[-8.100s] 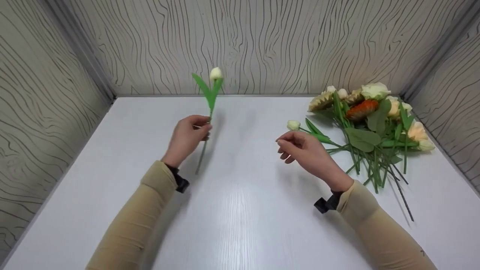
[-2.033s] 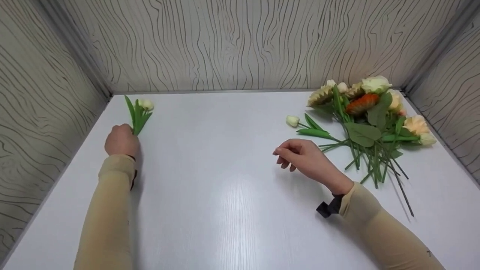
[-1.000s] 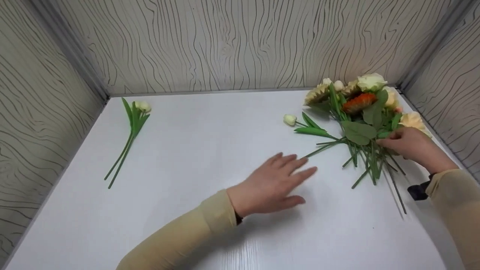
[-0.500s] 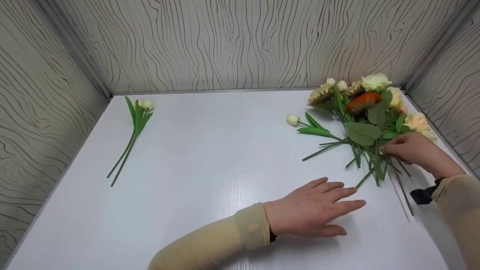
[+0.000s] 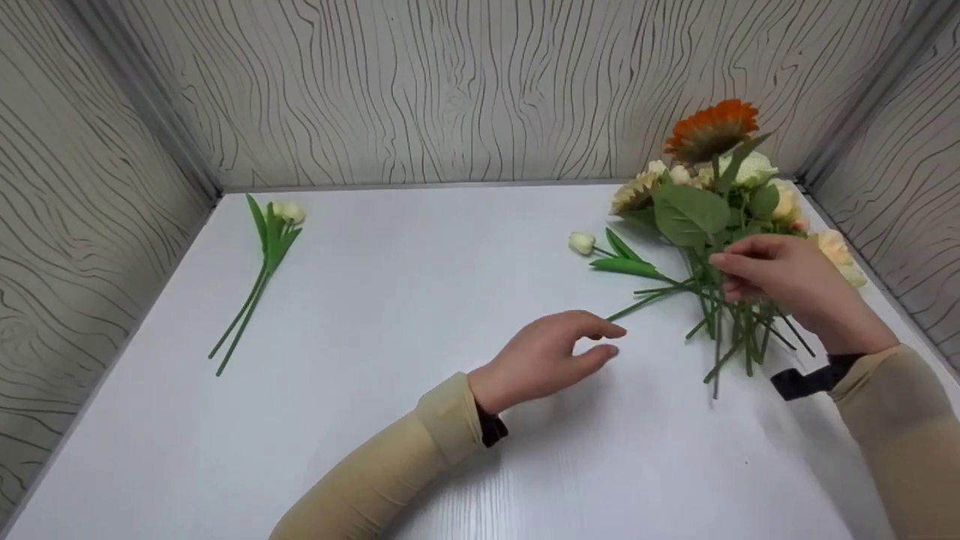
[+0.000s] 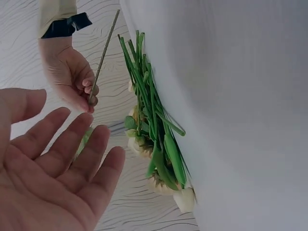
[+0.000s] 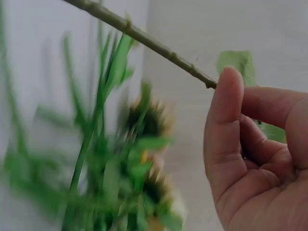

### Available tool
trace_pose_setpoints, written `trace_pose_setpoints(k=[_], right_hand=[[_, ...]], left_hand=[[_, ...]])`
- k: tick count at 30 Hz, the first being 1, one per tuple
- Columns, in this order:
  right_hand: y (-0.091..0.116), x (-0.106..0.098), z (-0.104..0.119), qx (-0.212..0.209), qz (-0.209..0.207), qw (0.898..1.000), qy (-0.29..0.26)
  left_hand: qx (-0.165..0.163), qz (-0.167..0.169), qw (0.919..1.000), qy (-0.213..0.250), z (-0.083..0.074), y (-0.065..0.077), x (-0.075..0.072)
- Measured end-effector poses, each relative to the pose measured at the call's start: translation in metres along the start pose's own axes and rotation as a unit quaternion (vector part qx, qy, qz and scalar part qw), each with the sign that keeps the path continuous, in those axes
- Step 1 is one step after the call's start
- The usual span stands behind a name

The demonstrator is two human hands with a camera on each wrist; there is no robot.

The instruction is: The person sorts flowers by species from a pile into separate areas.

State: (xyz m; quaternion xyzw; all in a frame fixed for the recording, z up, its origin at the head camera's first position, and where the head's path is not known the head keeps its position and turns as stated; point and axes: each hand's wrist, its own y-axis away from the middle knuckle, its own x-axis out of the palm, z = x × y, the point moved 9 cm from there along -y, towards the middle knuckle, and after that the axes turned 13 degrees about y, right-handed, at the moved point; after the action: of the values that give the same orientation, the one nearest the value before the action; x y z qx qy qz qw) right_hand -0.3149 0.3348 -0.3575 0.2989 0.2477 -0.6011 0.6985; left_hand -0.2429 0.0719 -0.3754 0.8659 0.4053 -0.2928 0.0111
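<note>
In the head view my right hand (image 5: 780, 277) pinches the stem of an orange sunflower (image 5: 711, 131) between thumb and fingers. Its bloom stands above the flower pile, with broad green leaves (image 5: 690, 214) below it. The right wrist view has the knobbly stem (image 7: 159, 48) running out from my fingertips. My left hand (image 5: 551, 356) holds nothing; it hovers over the table left of the pile, thumb and fingers apart. The left wrist view shows its fingers (image 6: 94, 149) spread. Nearest to it, a white tulip (image 5: 581, 242) lies at the pile's left edge.
The pile of cream and white flowers (image 5: 829, 247) with crossing green stems fills the right back of the white table (image 5: 420, 300). Two white tulips (image 5: 274, 232) lie together at the left. Wood-patterned panels (image 5: 480, 90) rise behind and at both sides.
My left hand laid a tulip at the left, let go and came across toward the pile, then drew back slightly. My right hand reached into the pile and has raised the orange sunflower.
</note>
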Motion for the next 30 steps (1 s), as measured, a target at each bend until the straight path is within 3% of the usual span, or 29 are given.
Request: trace_pose_setpoints(k=[3, 6, 12, 16, 23, 30], right_hand=[[-0.007, 0.022, 0.039, -0.021, -0.008, 0.998, -0.056], [-0.013, 0.047, 0.076, -0.056, -0.011, 0.993, -0.106], [-0.022, 0.089, 0.126, -0.146, -0.007, 0.975, -0.17], [-0.024, 0.103, 0.133, -0.153, -0.014, 0.97, -0.189], [-0.024, 0.108, 0.13, -0.146, -0.025, 0.968, -0.203], [-0.025, 0.114, 0.132, -0.144, -0.016, 0.969, -0.199]], left_hand=[[-0.05, -0.038, 0.995, 0.077, 0.017, 0.004, -0.018], [-0.079, -0.063, 0.9878, 0.118, 0.028, 0.008, -0.028], [-0.088, -0.109, 0.9707, 0.195, 0.041, 0.016, -0.04], [-0.084, -0.124, 0.9571, 0.248, 0.045, 0.017, -0.042], [-0.094, -0.133, 0.9345, 0.316, 0.051, 0.015, -0.04], [-0.106, -0.143, 0.9253, 0.335, 0.058, 0.016, -0.039]])
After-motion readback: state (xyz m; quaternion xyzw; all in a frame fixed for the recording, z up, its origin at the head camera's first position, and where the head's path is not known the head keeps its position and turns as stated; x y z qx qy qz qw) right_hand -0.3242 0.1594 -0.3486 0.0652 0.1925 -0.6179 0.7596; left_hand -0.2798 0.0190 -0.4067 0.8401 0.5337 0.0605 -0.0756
